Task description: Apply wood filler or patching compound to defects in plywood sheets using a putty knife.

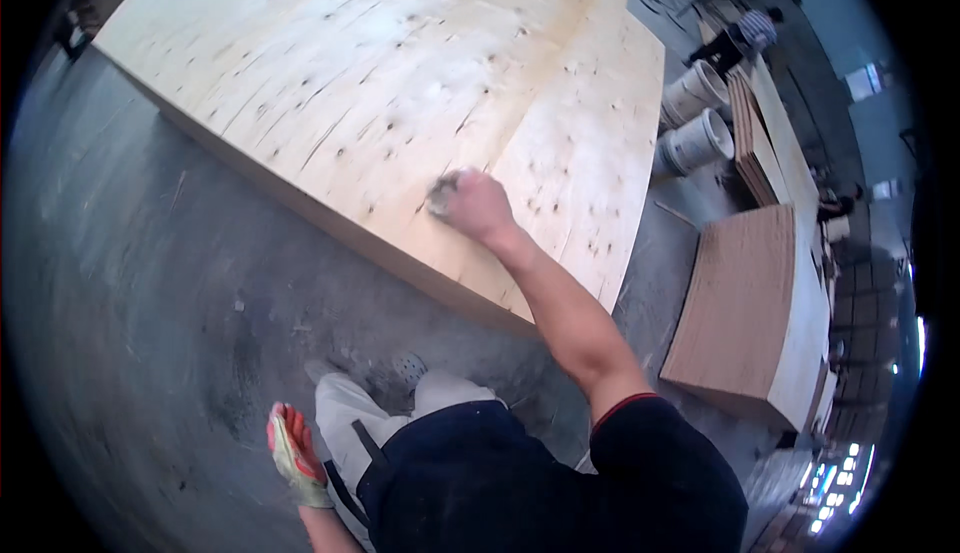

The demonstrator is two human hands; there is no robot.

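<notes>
Head camera view shows your bare right hand [476, 207] low over the big, flat, pale wooden sheet [400, 83], near the edge closest to you. Your right fingers are curled round a small, grey, lumpy thing [441, 196]. It is blurry, so I cannot tell what it is, or if it touches the wood. The sheet lies flat in front of you, with dark knots and thin cracks all over its top.

Your left hand [294, 456], in a pale glove with orange on it, hangs down beside your light grey trousers [350, 408], well apart from the wood. Its fingers are close together, but I cannot tell if they pinch anything.

Off to the right, two white round buckets [696, 143] stand on the grey floor [170, 283]. Nearer you is a tall stack of brown boards [733, 303]. Farther back, a person in a striped top [752, 31] bends over.
</notes>
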